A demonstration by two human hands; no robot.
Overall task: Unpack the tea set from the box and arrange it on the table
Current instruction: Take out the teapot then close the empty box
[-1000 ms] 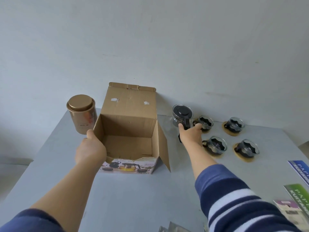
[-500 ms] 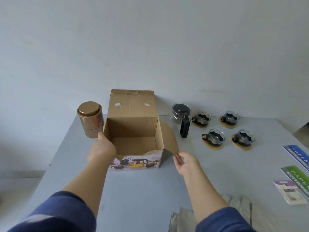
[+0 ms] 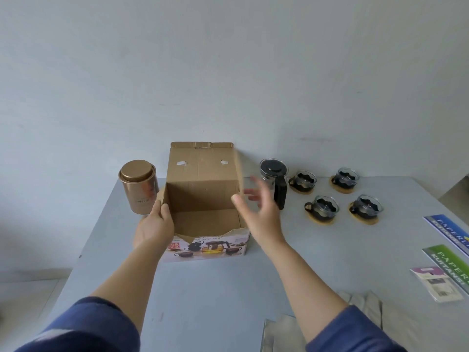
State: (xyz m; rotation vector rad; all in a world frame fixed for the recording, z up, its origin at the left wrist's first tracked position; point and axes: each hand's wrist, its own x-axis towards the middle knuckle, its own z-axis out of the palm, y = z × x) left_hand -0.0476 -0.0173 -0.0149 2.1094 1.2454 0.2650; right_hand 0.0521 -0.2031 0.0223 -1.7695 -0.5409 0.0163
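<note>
Head view: since half a second ago the right hand has let go of the box's right flap and lifted, fingers spread wide, blurred, holding nothing. That flap now stands upright. Left hand grips the left flap of the cardboard box. Box interior shows bare cardboard. Teapot and four cups on coasters stand on the desk, right of the box. Judgement: unpacking done; box likely being closed or cleared.
</note>
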